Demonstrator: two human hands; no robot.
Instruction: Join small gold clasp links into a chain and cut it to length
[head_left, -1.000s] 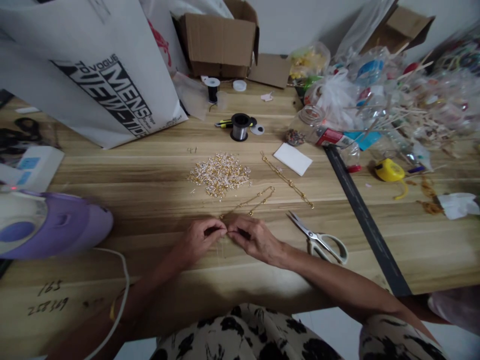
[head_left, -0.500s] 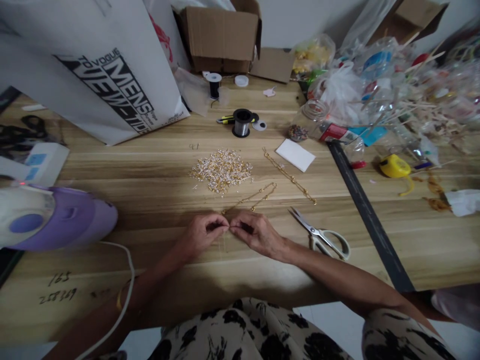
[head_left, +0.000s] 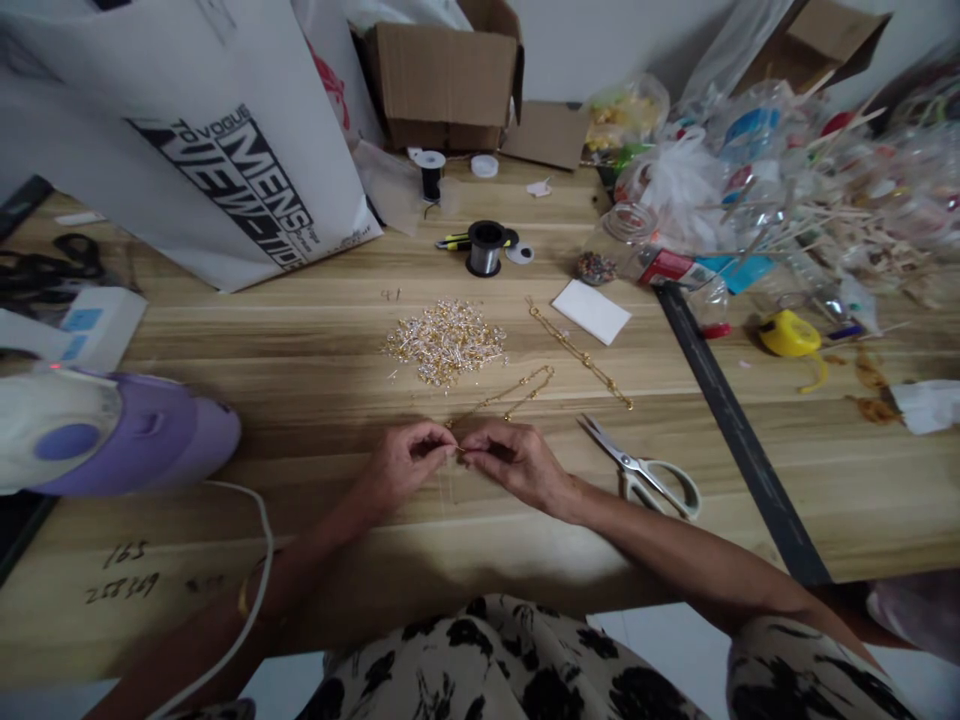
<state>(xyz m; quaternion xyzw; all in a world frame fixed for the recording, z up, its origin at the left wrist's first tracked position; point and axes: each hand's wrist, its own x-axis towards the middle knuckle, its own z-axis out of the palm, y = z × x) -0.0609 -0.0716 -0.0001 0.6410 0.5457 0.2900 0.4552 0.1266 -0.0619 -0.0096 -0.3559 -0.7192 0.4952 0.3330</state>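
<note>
Both my hands meet at the front of the table, fingertips almost touching. My left hand (head_left: 409, 465) is closed in a pinch, and so is my right hand (head_left: 521, 465). A tiny gold piece shows between the fingertips, seemingly part of the gold beaded chain (head_left: 487, 402) that loops out on the table behind them. Below the left fingertips hangs a thin, pale thread (head_left: 442, 492), hard to see. A second gold beaded chain (head_left: 577, 352) lies farther right. Beyond the hands spreads a heap of small gold and silver pieces (head_left: 448, 342). Scissors (head_left: 637, 467) rest beside my right forearm.
At the left stand a purple and white device (head_left: 161, 432) with a white cord and a large white bag (head_left: 247, 130). Behind the heap is a wire spool (head_left: 486, 250). A white pad (head_left: 591, 311), a yellow tape measure (head_left: 787, 333) and cluttered plastic bags (head_left: 679, 180) lie right.
The fingertips have drawn slightly apart, and a small gold piece now shows between them. My hands otherwise stay in nearly the same place.
</note>
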